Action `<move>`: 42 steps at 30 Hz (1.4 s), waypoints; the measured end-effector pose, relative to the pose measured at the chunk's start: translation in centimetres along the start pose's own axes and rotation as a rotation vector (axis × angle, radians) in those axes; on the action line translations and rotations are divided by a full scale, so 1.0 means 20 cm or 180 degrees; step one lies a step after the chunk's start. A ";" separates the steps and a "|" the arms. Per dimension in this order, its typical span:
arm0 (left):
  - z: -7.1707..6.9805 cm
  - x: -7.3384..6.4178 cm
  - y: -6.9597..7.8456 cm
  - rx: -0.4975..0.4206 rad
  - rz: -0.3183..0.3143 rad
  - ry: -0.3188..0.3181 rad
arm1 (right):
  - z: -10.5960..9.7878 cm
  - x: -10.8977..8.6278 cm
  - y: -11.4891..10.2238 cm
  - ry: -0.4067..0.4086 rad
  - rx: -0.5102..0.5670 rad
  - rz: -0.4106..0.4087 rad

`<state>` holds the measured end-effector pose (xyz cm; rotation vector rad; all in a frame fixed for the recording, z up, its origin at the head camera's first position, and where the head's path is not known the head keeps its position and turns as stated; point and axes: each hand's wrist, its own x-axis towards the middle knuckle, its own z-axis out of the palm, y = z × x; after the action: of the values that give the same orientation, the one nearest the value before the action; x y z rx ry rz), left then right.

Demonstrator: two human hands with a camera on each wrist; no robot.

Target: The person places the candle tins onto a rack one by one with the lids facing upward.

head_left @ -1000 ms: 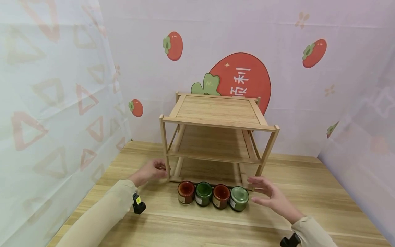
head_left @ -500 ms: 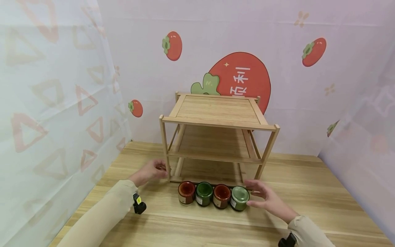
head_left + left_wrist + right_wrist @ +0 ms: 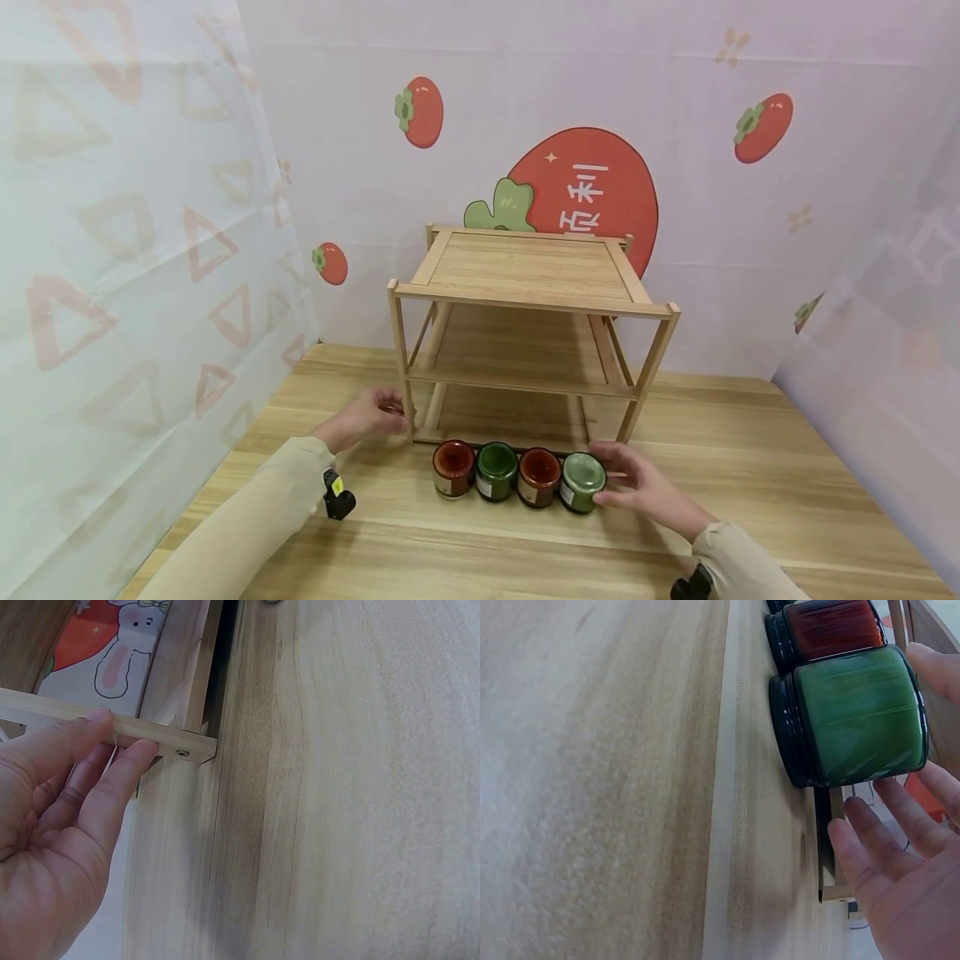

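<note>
My left hand [image 3: 372, 411] pinches the front left leg [image 3: 191, 744] of a wooden shelf rack [image 3: 532, 268] low down, thumb on one side and fingertips on the other. My right hand [image 3: 643, 485] reaches round the light green glass jar [image 3: 582, 477], thumb at its near right side and fingers spread behind. In the right wrist view the fingertips [image 3: 838, 826] lie straight beside that jar, not curled round it. It ends a row: a red-brown jar [image 3: 539, 477], a dark green jar [image 3: 497, 472] and another red-brown jar [image 3: 453, 469]. The jars stand upside down on their dark lids.
Behind the jars rises the rack, with a top board, a middle shelf [image 3: 517, 350] and a bottom shelf [image 3: 510, 414]. It stands on a wood-grain table [image 3: 450, 550], before a printed cloth backdrop [image 3: 360, 192]. More cloth hangs at both sides.
My right hand has moved left and a little forward, closing in on the light green jar. The left hand keeps its place at the rack's leg, and the jars stand practically as before.
</note>
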<state>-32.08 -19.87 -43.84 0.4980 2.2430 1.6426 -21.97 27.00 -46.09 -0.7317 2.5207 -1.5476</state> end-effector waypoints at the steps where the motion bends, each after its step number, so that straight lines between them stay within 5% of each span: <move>1: 0.00 0.00 0.00 -0.0008 -0.0010 0.0007 | 0.00 0.00 0.00 -0.0016 0.0010 0.0022; 20: -0.01 0.00 0.00 0.0007 -0.0010 0.0029 | 0.02 0.03 0.01 -0.0179 0.0232 0.0342; 42: -0.01 0.01 -0.01 -0.0006 0.0007 0.0010 | 0.05 0.05 0.00 -0.0204 0.0140 0.0379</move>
<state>-32.30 -19.97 -44.00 0.4980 2.2436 1.6476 -22.46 25.84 -46.37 -0.6039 2.4286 -1.5106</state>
